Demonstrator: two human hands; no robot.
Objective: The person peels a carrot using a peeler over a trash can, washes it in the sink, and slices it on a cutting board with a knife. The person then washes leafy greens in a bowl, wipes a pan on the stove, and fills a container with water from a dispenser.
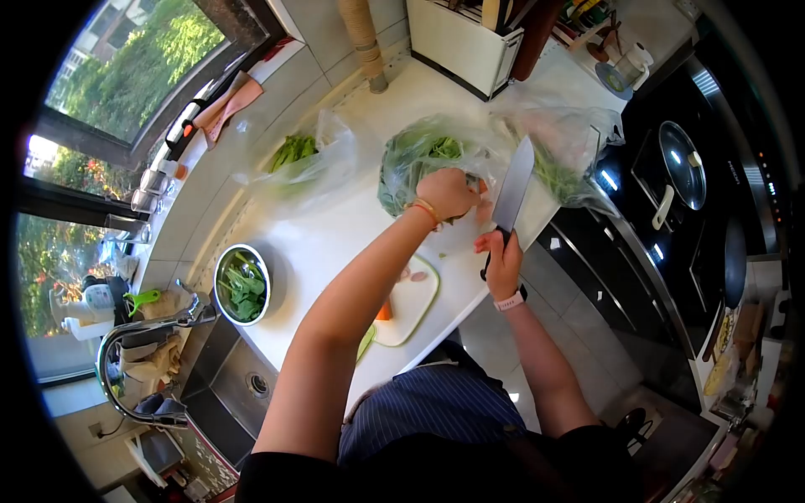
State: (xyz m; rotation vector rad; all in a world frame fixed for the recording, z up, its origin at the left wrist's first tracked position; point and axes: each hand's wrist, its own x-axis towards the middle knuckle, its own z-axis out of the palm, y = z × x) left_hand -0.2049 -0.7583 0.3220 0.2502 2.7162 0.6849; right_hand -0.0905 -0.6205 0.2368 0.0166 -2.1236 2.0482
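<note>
Item, a kitchen knife: broad blade, dark handle, held upward and off the counter at its edge, just right of the middle plastic bag. Right hand, pale band at the wrist: wrapped around the knife handle. Left hand, red and yellow bands at the wrist: laid over the near side of the middle plastic bag, fingers curled in; what they pinch, if anything, cannot be told. Contents of that bag: leafy greens, seen through the film. Step in hand, by judgement: handling at the bag, with the knife kept aside and cutting nothing. Requirement of the next move, by judgement: the blade well apart from film and left fingers, and a sure hold on whatever is gathered at the bag. Nearer the body, one cutting board, partly behind the left forearm, bearing pale slices and an orange piece. To the left, one metal bowl of dark leaves, beside the sink. Beyond, a left plastic bag of bright greens; opposite, a right plastic bag of green stalks, near the cooktop. Outermost, one glass lid.
</note>
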